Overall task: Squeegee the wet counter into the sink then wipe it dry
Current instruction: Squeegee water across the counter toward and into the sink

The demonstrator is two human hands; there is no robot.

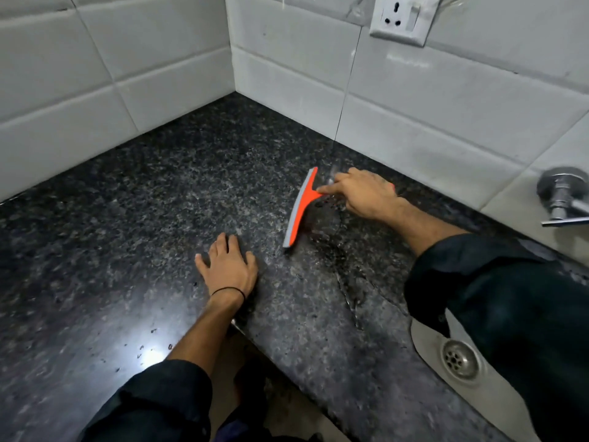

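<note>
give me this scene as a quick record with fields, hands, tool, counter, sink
right hand: right hand grips the handle of the orange squeegee
left hand: left hand flat on the counter, holding nothing
tool: blade edge down on the counter, near the back wall
counter: dark speckled granite counter, water streaks right of the blade
sink: sink at lower right, drain visible
wall: white tiles, socket, tap

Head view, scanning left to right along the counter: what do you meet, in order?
Left hand flat on the counter → orange squeegee → right hand holding its handle → sink drain → wall tap.
</note>
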